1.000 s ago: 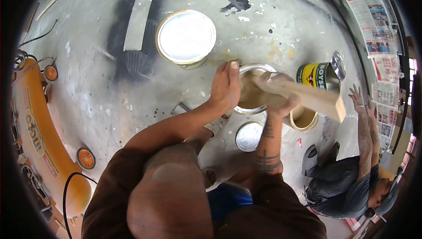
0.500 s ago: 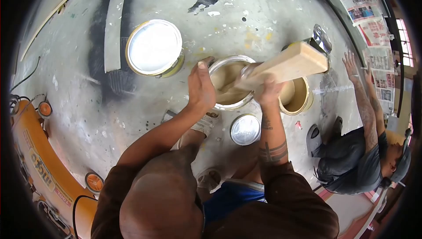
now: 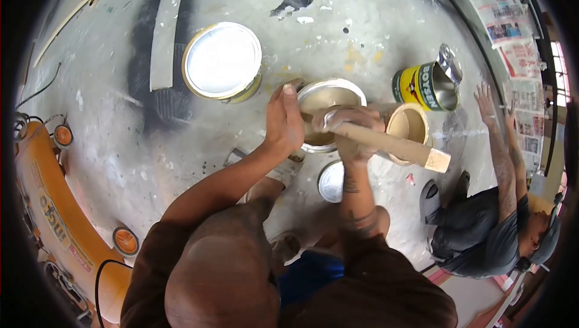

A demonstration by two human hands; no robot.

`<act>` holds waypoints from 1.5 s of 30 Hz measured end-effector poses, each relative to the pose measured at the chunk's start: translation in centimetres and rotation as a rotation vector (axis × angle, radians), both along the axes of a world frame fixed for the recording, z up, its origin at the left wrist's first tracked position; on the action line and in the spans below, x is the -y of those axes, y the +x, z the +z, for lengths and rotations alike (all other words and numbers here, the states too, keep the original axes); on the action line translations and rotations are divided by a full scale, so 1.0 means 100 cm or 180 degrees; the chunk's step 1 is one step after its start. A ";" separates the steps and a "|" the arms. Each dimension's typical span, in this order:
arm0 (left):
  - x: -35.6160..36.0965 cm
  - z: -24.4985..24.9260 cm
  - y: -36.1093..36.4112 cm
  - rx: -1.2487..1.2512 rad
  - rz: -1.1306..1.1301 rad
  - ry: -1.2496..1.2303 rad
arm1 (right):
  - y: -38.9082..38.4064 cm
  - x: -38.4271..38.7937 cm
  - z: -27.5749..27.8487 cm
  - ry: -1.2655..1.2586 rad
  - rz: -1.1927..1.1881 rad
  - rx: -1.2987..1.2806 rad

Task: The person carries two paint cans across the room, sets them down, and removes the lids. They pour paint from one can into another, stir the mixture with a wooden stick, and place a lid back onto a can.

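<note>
My left hand (image 3: 285,117) rests against the left side of a round can (image 3: 360,91) of beige paint, its fingers apart along the rim. Above the can's right side, my right hand (image 3: 356,126) is wrapped round a wooden stick (image 3: 392,142). One end of the stick reaches down toward the paint; its pale squared end points right. Just right of my right hand stands a second can (image 3: 424,124) with beige paint inside. A silvery round lid (image 3: 330,182) lies on the floor below the first can, partly covered by my right forearm.
A large can (image 3: 222,61) with a white top stands at upper left. An opened yellow-green can (image 3: 422,87) lies at upper right. A co-worker (image 3: 482,225) crouches at the right, arms stretched toward newspaper-covered panels (image 3: 518,56). An orange wheeled machine (image 3: 54,219) is at lower left.
The stick has swung down and to the right with my right hand, uncovering the yellow-green can. My left hand keeps its place by the rim. The view has shifted slightly.
</note>
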State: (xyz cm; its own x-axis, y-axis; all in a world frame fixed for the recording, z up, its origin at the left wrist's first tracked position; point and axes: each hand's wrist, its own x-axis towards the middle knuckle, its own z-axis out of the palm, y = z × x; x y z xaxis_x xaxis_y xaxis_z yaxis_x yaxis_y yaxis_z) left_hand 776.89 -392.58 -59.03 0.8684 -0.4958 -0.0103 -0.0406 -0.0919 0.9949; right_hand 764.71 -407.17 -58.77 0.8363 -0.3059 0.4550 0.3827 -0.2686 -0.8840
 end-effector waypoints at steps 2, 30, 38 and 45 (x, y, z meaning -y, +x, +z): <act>0.001 -0.003 -0.002 0.0007 0.0050 -0.0019 | -0.046 0.012 -0.070 0.0178 -0.0860 -0.0671; 0.011 0.002 -0.006 -0.0643 -0.0140 -0.0191 | 0.010 -0.047 0.010 0.0531 -0.1294 0.0411; 0.013 -0.011 0.003 -0.0240 -0.0160 0.0401 | 0.021 -0.044 0.061 0.1066 -0.2324 0.0914; -0.003 -0.005 0.049 -0.0984 -0.1420 0.0946 | 0.041 -0.061 0.049 0.0720 -0.1368 0.0207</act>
